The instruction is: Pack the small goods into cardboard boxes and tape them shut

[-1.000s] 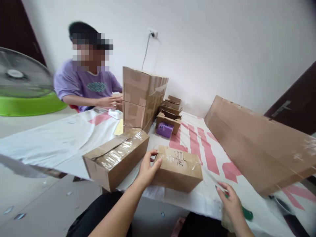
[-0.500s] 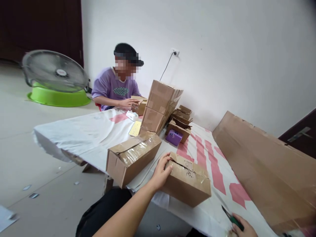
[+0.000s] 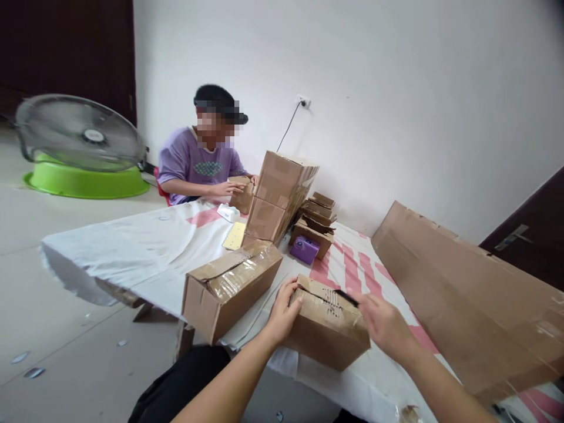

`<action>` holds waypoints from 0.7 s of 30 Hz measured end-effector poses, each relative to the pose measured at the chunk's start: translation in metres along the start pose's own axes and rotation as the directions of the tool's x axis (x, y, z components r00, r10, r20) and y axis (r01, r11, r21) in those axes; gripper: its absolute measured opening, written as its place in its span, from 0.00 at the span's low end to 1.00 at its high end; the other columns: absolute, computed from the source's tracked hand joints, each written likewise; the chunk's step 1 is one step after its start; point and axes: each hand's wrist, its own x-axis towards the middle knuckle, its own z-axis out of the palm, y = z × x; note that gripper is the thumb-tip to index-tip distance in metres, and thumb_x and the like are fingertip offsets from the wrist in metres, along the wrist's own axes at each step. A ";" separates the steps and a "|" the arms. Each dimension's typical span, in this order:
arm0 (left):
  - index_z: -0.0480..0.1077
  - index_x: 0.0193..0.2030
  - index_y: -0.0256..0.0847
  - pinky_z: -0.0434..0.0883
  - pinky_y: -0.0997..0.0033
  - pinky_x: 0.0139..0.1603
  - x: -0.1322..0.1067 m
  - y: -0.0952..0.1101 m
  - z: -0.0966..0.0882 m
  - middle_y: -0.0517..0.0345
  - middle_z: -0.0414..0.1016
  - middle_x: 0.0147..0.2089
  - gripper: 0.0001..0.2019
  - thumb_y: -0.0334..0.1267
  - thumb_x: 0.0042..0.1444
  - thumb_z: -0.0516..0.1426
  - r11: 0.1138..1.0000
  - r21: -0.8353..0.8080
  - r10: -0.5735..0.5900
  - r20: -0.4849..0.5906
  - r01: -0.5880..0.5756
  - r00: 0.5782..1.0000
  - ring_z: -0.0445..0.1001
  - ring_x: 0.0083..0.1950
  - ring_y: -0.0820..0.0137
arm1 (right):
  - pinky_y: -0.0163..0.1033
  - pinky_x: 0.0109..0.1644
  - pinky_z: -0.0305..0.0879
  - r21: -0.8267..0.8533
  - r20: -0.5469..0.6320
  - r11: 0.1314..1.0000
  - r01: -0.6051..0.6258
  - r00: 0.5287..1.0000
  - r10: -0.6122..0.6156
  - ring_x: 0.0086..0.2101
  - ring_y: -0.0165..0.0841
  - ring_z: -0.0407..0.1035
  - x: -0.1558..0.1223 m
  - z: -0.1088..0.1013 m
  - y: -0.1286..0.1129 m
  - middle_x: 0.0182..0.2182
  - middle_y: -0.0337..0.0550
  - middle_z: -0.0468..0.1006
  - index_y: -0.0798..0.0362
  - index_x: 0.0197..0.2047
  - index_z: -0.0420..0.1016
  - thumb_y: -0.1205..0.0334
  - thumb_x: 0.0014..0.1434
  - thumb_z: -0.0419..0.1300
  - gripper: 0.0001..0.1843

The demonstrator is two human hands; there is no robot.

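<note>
A small closed cardboard box [image 3: 328,329] with a slit between its top flaps and dark printed marks lies at the near edge of the table. My left hand [image 3: 284,308] grips its left end, thumb on the top. Over the right part of the lid, my right hand [image 3: 381,323] is closed around a small knife, its handle hidden in my fingers. The dark knife blade [image 3: 346,298] points left across the printed marks; whether it touches the cardboard I cannot tell. To the left sits a second, taped cardboard box [image 3: 231,291].
Across the cloth-covered table [image 3: 127,247] a person [image 3: 205,158] handles a cardboard box [image 3: 241,197]. Tall stacked boxes [image 3: 273,197], open boxes [image 3: 315,226], a purple pack [image 3: 305,249], a yellow card [image 3: 234,235] and a large cardboard sheet [image 3: 462,299] stand around. A fan [image 3: 83,132] is at left.
My right hand has come from the lower right up to the box lid, bringing the knife over it. My left hand stays on the box. The person opposite has tilted their box upright.
</note>
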 end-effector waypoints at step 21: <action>0.69 0.45 0.40 0.60 0.51 0.62 0.007 0.001 0.002 0.48 0.70 0.52 0.15 0.41 0.52 0.51 0.994 0.104 0.040 -0.016 -0.038 0.999 0.65 0.58 0.57 | 0.36 0.33 0.54 -0.438 0.487 0.882 0.172 0.870 0.073 0.30 0.33 0.68 0.012 -0.033 0.004 0.31 0.42 0.74 0.39 0.58 0.66 0.73 0.59 0.47 0.28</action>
